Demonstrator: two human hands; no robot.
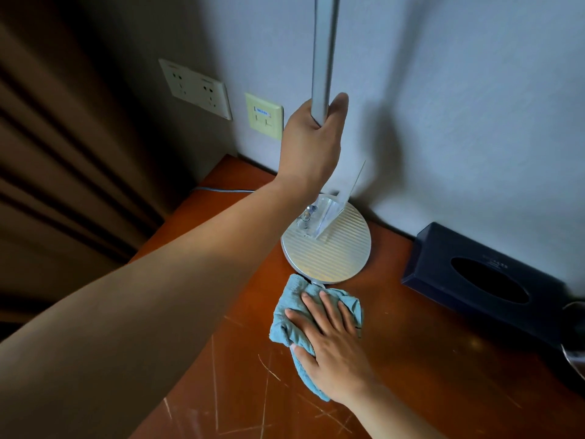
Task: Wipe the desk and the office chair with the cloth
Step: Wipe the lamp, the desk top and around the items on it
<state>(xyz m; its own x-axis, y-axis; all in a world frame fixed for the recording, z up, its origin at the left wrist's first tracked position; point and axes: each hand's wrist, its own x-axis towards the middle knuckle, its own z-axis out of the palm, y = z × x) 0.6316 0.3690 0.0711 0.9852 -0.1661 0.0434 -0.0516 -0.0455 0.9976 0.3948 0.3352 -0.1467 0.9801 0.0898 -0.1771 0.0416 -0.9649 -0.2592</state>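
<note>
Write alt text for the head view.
A right hand presses a blue cloth flat on a scratched wooden desk, while the left hand grips a lamp pole above its round base. A dark tissue box sits against the wall.

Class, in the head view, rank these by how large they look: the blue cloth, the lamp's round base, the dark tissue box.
1. Tissue box, largest.
2. Lamp base and cloth: look alike; the hand covers part of the cloth, so unranked.

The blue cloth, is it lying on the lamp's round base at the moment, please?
No, the blue cloth lies on the desk beside the lamp base.
</note>
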